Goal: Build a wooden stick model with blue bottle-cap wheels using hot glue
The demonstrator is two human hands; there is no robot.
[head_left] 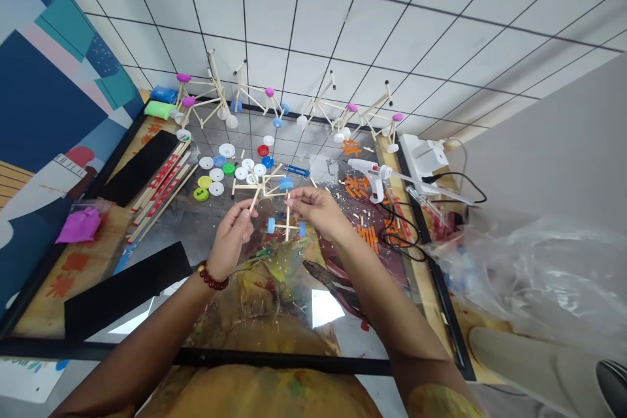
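My left hand (234,238), with a beaded bracelet at the wrist, is closed on a short wooden stick (255,200) that points up from its fingertips. Between the thumb and fingers of my right hand (313,208) is the upper end of another wooden stick (287,217). The lower end of that stick crosses a thin axle with a blue bottle cap (271,225) on one side and a second blue cap (302,229) on the other. Just beyond my fingertips lies a stick frame (240,187), with one blue cap (286,183) at its right end.
Several stick models with purple blobs (269,92) stand along the tiled wall. Loose bottle caps (228,169) and a blue cutter (296,170) lie nearer. At right are a glue gun (369,176) and its cable; pliers (326,277) lie near my right forearm. Stick bundles (164,183) are at left.
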